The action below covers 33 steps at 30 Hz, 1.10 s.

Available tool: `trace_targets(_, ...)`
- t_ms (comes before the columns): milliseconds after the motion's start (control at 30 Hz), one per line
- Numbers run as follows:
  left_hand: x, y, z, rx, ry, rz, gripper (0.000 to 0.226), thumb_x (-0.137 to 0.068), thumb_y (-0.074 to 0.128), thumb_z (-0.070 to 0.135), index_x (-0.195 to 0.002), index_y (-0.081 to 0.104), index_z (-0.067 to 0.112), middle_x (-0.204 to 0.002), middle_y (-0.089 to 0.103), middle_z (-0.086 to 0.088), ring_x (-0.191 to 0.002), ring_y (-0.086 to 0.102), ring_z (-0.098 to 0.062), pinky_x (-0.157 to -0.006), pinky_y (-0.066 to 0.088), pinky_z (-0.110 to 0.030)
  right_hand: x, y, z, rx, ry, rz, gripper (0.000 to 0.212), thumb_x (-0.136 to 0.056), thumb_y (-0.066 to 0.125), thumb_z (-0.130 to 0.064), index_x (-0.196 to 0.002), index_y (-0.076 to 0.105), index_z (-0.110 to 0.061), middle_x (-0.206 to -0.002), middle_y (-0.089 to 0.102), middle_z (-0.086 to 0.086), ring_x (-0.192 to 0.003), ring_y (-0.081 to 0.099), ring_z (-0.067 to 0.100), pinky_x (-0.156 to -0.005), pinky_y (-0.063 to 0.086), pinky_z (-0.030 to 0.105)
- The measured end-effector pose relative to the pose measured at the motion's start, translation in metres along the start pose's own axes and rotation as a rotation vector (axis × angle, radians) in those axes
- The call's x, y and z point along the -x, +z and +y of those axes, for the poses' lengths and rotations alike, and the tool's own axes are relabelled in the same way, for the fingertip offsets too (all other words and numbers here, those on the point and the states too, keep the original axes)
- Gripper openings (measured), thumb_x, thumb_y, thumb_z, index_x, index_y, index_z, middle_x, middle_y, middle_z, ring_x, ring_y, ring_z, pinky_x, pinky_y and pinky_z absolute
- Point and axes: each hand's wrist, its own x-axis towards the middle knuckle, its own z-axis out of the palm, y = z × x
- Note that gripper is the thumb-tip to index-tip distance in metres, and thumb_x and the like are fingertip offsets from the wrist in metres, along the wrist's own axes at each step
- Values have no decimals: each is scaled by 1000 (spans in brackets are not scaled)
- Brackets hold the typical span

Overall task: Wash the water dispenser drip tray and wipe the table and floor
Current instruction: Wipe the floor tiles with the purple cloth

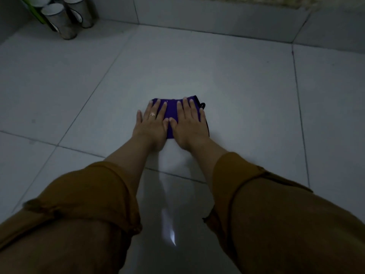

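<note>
A folded purple cloth (172, 110) with a dark edge lies flat on the white tiled floor (237, 91), in the middle of the view. My left hand (152, 123) presses on its left half with straight, spread fingers; a ring shows on one finger. My right hand (189, 123) presses on its right half the same way. The two thumbs nearly touch over the cloth. Both forearms reach forward from rolled-up mustard sleeves. The drip tray is not in view.
Three shiny metal cylinders (65, 22) stand in the far left corner beside a green-edged object (37, 12). A tiled wall base (217, 18) runs along the back. A bright reflection (169, 228) lies on the floor between my arms.
</note>
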Motion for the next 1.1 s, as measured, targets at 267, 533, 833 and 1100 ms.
trace_targets(267,-121,-24,-36,-52,8,63,54,-103,12,33,-152,-2,15,-160,-5,-3,-147,-9,-20,-117,-2,-47,-122,-25,-7,49,-19,-25,60,-102,12,-38,-151,-8,-9,-159,-13,7,-146,-14,21,-119,-7,42)
trace_targets(533,-167,-39,-79,-37,-9,75,54,-103,12,33,-152,-1,16,-160,-5,-2,-147,-9,-19,-118,-2,-46,-183,-32,-36,78,-60,-15,59,-102,12,-37,-151,-7,-9,-160,-11,8,-147,-12,22,-119,-5,43)
trace_targets(833,-151,-42,-121,11,-88,69,54,-103,11,32,-152,-5,15,-160,-8,-4,-147,-12,-20,-117,-5,-47,-198,-20,-79,129,-125,-8,59,-102,13,-39,-151,-4,-11,-160,-9,7,-147,-10,22,-119,-4,43)
trace_targets(1100,-92,-37,-171,30,-170,81,55,-103,14,32,-152,-3,14,-160,-6,-5,-147,-10,-21,-117,-4,-47,-168,3,-136,121,-224,-19,60,-102,14,-40,-151,-5,-11,-160,-9,7,-147,-10,22,-119,-5,42)
